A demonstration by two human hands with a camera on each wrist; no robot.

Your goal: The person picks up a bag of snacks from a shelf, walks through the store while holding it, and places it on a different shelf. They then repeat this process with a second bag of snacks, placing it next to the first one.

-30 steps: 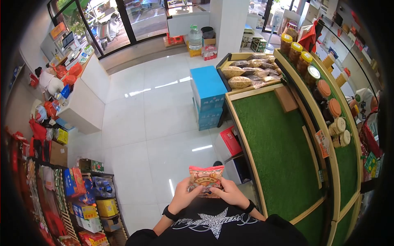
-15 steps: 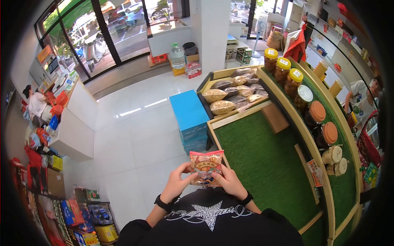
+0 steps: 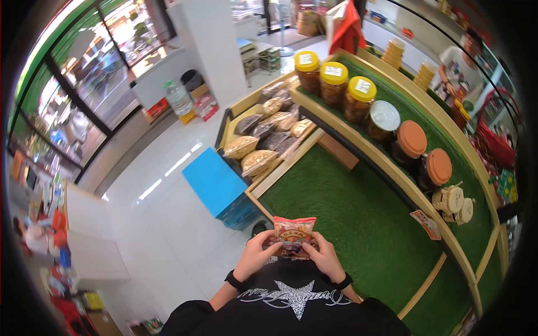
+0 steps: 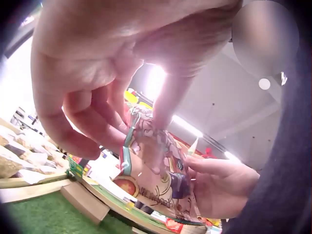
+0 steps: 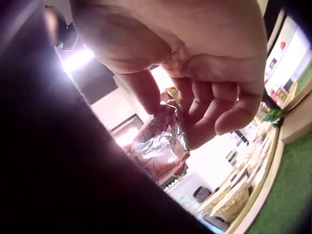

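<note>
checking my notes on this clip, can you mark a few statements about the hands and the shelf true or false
1. The left hand and right hand both hold the snack packet. True.
2. The snack packet lies on the green turf shelf. False: it is held in the air, off the turf.
3. Three yellow-lidded jars stand in a row. True.
4. The blue box sits on the turf. False: it stands on the white floor beside the shelf.

The green turf shelf (image 3: 347,207) ahead lies bare, free to reach across. Jars (image 3: 384,117) line the raised tier (image 3: 364,152) behind; bagged goods (image 3: 263,134) crowd its far end.
</note>
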